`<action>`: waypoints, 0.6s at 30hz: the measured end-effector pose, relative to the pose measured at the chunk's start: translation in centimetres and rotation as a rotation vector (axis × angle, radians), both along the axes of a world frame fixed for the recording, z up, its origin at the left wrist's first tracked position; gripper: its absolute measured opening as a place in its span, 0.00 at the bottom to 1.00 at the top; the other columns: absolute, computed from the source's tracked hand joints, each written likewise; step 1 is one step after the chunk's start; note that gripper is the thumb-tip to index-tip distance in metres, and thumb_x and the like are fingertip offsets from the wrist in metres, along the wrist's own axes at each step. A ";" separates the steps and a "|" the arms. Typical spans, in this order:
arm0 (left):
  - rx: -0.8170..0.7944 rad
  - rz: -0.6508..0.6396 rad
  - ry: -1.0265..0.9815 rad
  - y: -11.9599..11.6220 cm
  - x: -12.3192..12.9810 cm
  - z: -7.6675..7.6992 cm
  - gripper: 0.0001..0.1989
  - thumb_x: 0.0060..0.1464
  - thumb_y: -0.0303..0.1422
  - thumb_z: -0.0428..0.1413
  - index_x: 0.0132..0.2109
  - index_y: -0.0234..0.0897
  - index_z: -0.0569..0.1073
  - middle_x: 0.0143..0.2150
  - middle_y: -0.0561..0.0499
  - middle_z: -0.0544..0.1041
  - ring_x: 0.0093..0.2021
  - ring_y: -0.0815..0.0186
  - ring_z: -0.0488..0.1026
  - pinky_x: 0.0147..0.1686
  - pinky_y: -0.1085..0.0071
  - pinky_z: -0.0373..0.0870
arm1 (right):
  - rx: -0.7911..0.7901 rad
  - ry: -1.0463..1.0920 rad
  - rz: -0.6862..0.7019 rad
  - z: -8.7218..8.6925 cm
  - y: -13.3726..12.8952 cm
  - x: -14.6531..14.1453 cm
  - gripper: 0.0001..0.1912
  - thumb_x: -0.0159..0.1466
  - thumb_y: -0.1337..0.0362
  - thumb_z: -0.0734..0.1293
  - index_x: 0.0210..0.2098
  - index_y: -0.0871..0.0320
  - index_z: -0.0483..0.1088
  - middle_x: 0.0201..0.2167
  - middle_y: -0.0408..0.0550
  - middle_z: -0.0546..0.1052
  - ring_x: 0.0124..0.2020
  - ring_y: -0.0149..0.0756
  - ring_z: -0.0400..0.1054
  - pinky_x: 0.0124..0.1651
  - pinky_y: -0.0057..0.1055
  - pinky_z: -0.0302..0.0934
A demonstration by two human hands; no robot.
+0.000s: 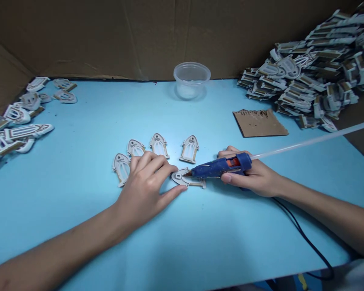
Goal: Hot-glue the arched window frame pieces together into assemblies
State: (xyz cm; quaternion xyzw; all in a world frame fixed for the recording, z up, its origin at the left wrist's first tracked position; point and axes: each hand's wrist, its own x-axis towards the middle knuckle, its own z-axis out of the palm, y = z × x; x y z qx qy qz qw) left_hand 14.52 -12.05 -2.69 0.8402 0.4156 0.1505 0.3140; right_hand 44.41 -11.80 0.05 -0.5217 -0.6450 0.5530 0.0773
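My right hand [255, 176] is wrapped round a blue glue gun [212, 167] with a long clear glue stick in its back end. The gun's nozzle is over the pointed end of a small white arched window piece [197, 183], which lies sideways on the light blue table [157, 250]. My left hand [150, 182] pinches that piece's pointed end between thumb and fingers. Just beyond the left hand lie several similar pieces, such as one at the left [121, 167] and one in the middle [159, 145]. Another [189, 149] lies beyond the nozzle.
A clear plastic cup [192, 76] stands at the back. At the right are a brown cardboard square [261, 123] and a large heap of white pieces [303, 76]. More pieces [21, 117] lie at the far left. A black cord [303, 232] runs down at the right.
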 end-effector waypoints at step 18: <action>0.016 -0.072 -0.060 0.3 0.2 0.6 0.13 0.67 0.39 0.59 0.45 0.32 0.74 0.41 0.45 0.76 0.45 0.55 0.69 0.45 0.60 0.56 | 0.106 -0.012 0.058 0.7 -0.3 -0.3 0.21 0.70 0.49 0.66 0.28 0.57 0.63 0.29 0.46 0.68 0.33 0.38 0.59 0.36 0.36 0.49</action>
